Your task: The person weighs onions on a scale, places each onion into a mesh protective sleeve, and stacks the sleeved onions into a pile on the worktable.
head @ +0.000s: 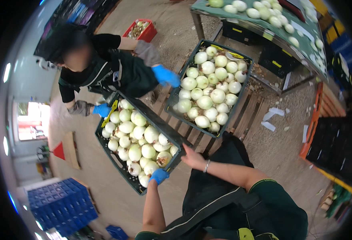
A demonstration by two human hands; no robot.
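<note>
A dark green plastic crate [116,177] full of peeled white onions [135,152] is held tilted before me. On its near end wall, my left hand [159,176], in a blue glove, grips the rim. My right hand [194,158], bare and with a bracelet at the wrist, holds the same end near the other corner; its fingers are partly hidden. Across from me a co-worker has one blue-gloved hand [102,110] at the crate's far end. The co-worker's other gloved hand [166,76] is beside a second onion-filled crate [167,105].
That second crate rests on a wooden pallet [248,112]. Behind it stands a table with a green cover [221,13] bearing more onions, with black crates [279,61] underneath. A red crate of trimmings [148,33], stacked blue crates [62,207] and an orange-edged black stack [326,147] stand around.
</note>
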